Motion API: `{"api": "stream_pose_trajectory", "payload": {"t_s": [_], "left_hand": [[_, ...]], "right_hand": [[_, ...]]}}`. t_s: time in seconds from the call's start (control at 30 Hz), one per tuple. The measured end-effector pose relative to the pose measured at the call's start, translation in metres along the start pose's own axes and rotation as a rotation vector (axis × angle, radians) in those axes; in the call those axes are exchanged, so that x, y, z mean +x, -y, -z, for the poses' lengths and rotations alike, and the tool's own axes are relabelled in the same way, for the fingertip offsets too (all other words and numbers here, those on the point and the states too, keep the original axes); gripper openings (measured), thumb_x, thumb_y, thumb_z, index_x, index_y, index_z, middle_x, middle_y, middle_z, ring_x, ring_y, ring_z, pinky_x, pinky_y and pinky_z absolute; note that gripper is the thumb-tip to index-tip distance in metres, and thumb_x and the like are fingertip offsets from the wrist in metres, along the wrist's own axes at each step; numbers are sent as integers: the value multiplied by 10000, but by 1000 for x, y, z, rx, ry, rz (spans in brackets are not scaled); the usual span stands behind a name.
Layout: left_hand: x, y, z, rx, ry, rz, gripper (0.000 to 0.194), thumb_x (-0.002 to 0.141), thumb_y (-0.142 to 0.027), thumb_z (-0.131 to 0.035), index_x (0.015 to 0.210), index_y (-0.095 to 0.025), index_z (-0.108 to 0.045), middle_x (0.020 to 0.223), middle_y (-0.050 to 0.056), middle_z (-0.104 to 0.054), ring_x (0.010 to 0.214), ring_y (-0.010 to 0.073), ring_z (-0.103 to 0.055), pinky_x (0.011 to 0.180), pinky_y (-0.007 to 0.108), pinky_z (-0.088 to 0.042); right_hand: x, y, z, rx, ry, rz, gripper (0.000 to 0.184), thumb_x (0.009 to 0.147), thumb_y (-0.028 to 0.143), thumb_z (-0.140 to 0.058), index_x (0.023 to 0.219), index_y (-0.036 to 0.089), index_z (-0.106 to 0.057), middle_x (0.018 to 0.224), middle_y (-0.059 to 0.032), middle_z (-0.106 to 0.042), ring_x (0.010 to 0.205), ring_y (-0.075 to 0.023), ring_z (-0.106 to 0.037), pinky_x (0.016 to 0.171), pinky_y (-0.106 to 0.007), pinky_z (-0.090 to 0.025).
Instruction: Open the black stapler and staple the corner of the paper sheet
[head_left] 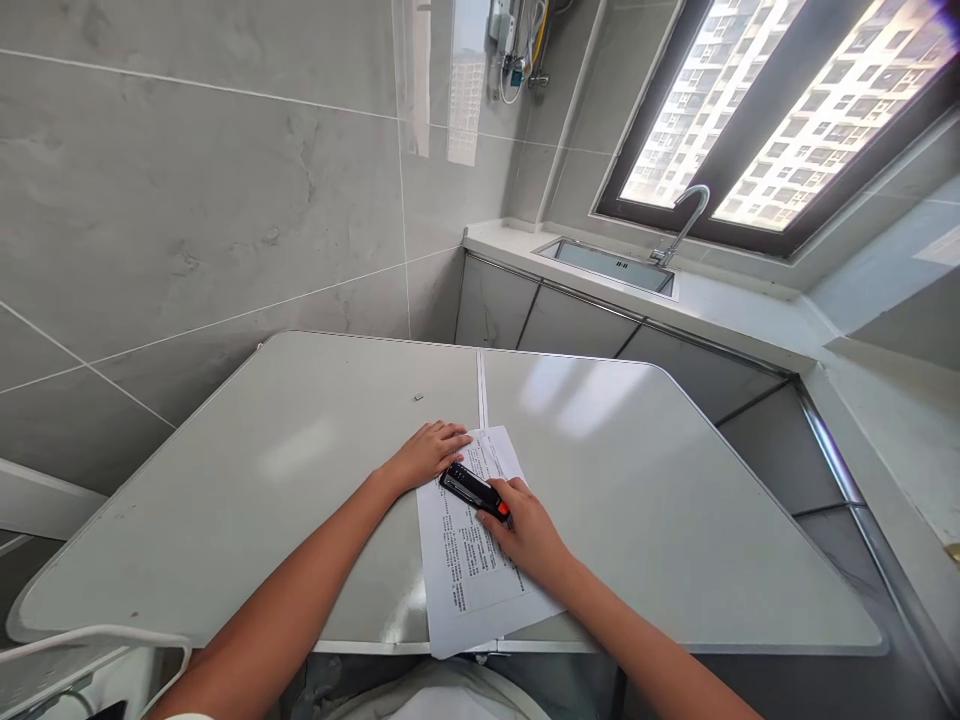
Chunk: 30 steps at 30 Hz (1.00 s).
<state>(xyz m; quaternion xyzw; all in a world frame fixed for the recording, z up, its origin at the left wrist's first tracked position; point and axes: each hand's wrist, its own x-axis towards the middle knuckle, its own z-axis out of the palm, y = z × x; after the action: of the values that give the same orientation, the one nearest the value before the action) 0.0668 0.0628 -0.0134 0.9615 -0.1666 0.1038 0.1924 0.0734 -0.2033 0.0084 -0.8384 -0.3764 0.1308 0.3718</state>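
Observation:
A printed sheet of paper [480, 600] lies on the folding table, its lower edge reaching slightly past the table's near edge. My right hand [529, 530] is closed around the rear, red-marked end of a black stapler [472, 487]. The stapler lies at a slant over the upper left part of the sheet, its front end pointing left. Resting at the sheet's upper left edge, my left hand [431, 455] has its fingers stretched out flat, with the thumb side close to the stapler's front. Whether the stapler's jaws grip the paper, I cannot tell.
A tiny staple-like piece [418, 397] lies on the pale table [645, 520], beyond my left hand. Behind the table runs a counter [750, 310] with a sink [607, 265] and faucet [694, 215] under a window. A tiled wall [202, 200] stands at the left.

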Motion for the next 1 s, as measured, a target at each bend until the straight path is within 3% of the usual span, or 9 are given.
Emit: {"api": "stream_pose_trajectory", "payload": {"t_s": [0.1, 0.2, 0.27, 0.33, 0.47, 0.57, 0.77, 0.87, 1.0], "left_hand": [[4, -3, -2, 60, -101, 73, 300, 1008, -185, -549, 1273, -254, -671, 1422, 95, -605, 1241, 281, -576, 1014, 451, -471], [-3, -8, 5, 28, -173, 163, 277, 989, -112, -495, 1124, -218, -712, 1235, 101, -672, 1115, 255, -628, 971, 429, -503], [-14, -8, 14, -107, -140, 132, 297, 970, -98, -501, 1151, -223, -701, 1195, 81, -682, 1105, 229, -637, 989, 395, -519], [-24, -6, 22, -224, -80, 75, 322, 962, -140, -558, 1247, -240, -668, 1285, 73, -663, 1197, 228, -613, 1065, 391, -502], [-33, 3, 28, -329, 1, 41, 398, 910, -320, -738, 1296, -269, -654, 1403, 81, -618, 1317, 262, -562, 1157, 434, -446], [-32, 7, 25, -361, -2, 77, 353, 874, -333, -785, 1209, -266, -701, 1381, 83, -630, 1304, 270, -577, 1139, 440, -460], [-32, 9, 24, -355, 18, 79, 326, 855, -347, -789, 1159, -255, -714, 1399, 93, -622, 1302, 278, -585, 1130, 432, -462], [-31, 6, 27, -363, 14, 102, 237, 824, -361, -805, 1002, -229, -719, 1357, 94, -651, 1258, 291, -608, 1087, 426, -484], [-28, 2, 27, -409, -6, 125, 222, 798, -360, -813, 941, -217, -720, 1322, 101, -672, 1201, 291, -641, 1038, 425, -507]], "right_hand": [[3, -3, -6, 21, -67, -34, 240, 959, 240, -627, 1199, 240, -628, 958, -51, -561, 917, -235, -580, 837, -361, -502], [7, -3, -18, 40, -153, -53, 286, 974, 239, -597, 1259, 231, -597, 959, -58, -551, 939, -240, -574, 849, -353, -497], [11, -3, -20, 24, -165, -52, 251, 969, 251, -602, 1219, 230, -598, 947, -52, -551, 908, -232, -575, 826, -337, -486], [18, -4, -14, -20, -133, -40, 174, 946, 272, -632, 1114, 232, -605, 913, -34, -548, 832, -211, -569, 769, -311, -463], [40, -14, 15, -164, 37, 94, 199, 846, 292, -742, 962, 231, -593, 822, 1, -561, 741, -187, -540, 675, -271, -381], [57, -26, 35, -203, 133, 242, 250, 821, 275, -775, 1021, 231, -634, 850, -3, -603, 772, -188, -558, 700, -272, -382], [66, -43, 38, -81, 79, 380, 380, 893, 267, -725, 1263, 245, -643, 1074, -53, -661, 959, -224, -621, 848, -323, -471], [63, -46, 36, -22, 56, 382, 471, 916, 280, -704, 1373, 265, -594, 1210, -69, -635, 1006, -219, -632, 904, -342, -497], [62, -51, 42, 45, -11, 357, 494, 866, 356, -772, 1321, 240, -619, 1119, -54, -677, 995, -224, -638, 947, -378, -504]]}}
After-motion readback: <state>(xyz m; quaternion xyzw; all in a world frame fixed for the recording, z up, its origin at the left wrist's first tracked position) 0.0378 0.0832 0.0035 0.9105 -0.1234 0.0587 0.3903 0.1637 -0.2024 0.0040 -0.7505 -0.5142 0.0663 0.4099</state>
